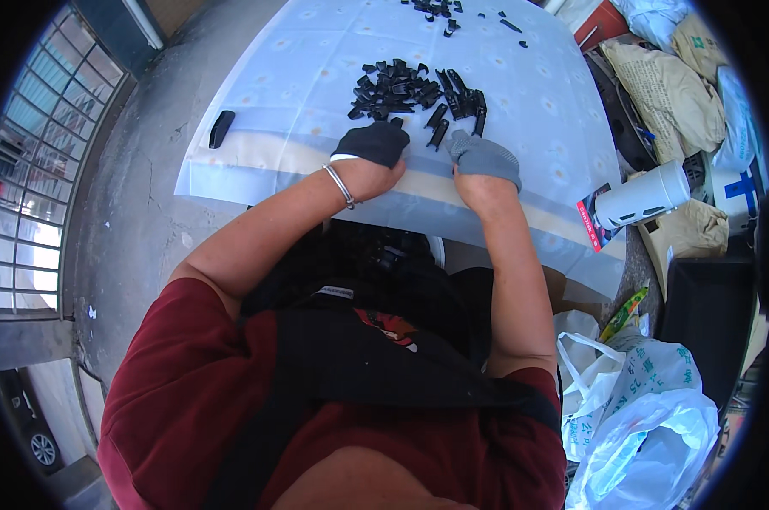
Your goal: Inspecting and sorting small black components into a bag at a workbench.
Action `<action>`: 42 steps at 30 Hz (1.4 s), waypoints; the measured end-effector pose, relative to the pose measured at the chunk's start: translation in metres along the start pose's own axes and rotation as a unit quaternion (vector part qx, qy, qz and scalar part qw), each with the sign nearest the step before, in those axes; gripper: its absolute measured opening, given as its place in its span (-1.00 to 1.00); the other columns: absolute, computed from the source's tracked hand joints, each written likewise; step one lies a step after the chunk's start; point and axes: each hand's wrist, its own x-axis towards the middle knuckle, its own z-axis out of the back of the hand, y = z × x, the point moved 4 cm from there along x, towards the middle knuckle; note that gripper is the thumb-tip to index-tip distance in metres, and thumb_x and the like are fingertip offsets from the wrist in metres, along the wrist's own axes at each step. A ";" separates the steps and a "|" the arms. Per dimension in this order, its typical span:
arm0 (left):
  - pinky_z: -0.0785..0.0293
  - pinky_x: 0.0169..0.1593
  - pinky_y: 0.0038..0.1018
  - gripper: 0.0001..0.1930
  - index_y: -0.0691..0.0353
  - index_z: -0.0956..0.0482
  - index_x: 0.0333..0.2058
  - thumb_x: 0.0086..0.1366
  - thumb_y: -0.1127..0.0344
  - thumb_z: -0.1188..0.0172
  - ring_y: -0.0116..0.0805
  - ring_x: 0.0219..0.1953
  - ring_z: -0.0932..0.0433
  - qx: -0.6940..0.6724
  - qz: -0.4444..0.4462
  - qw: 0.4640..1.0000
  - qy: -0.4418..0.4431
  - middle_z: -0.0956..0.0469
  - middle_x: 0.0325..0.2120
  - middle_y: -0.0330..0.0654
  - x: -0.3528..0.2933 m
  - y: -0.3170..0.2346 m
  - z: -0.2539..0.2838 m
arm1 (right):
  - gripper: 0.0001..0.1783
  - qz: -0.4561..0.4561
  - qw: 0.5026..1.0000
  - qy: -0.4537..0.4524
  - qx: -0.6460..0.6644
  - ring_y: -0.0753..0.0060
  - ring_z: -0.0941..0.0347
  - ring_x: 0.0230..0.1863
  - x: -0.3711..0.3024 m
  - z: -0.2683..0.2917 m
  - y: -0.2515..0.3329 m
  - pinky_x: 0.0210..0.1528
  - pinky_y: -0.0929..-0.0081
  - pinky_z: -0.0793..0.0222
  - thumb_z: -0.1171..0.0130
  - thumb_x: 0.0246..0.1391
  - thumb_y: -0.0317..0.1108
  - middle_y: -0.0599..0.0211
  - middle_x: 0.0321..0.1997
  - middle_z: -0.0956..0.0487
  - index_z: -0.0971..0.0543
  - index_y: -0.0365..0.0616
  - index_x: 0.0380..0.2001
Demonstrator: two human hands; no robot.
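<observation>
My left hand [372, 146], in a black fingerless-looking glove with a metal bangle at the wrist, is curled closed at the near side of the table [299, 98]. A small black tip shows at its fingers; whether it is a held part or the glove is unclear. My right hand [488, 161], in a grey glove, is also curled, its fingertips close to a loose black plastic part [438, 134]. What it holds, if anything, is hidden. Just beyond both hands lies a heap of small black plastic parts [393, 89], with longer black parts [462, 95] beside it.
More small black parts [435, 8] lie at the table's far edge. A longer black piece [222, 129] is at the left. A white cylinder [644, 197] stands out at the right edge. Sacks [669, 93], plastic bags [644, 442] and a black bin [706, 323] crowd the right side.
</observation>
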 end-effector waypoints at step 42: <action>-0.32 -0.45 -0.31 -0.72 0.34 -0.41 -0.45 0.26 0.24 0.16 -0.07 -0.55 -0.41 -0.297 0.042 0.954 0.019 -0.44 -0.59 -0.01 -0.052 -0.034 0.033 | -0.80 0.139 0.969 -0.153 0.138 0.10 -0.43 -0.27 -0.091 0.024 0.067 -0.21 0.29 -0.31 -0.12 -0.12 -0.38 0.17 -0.32 -0.53 -0.54 -0.16 -0.35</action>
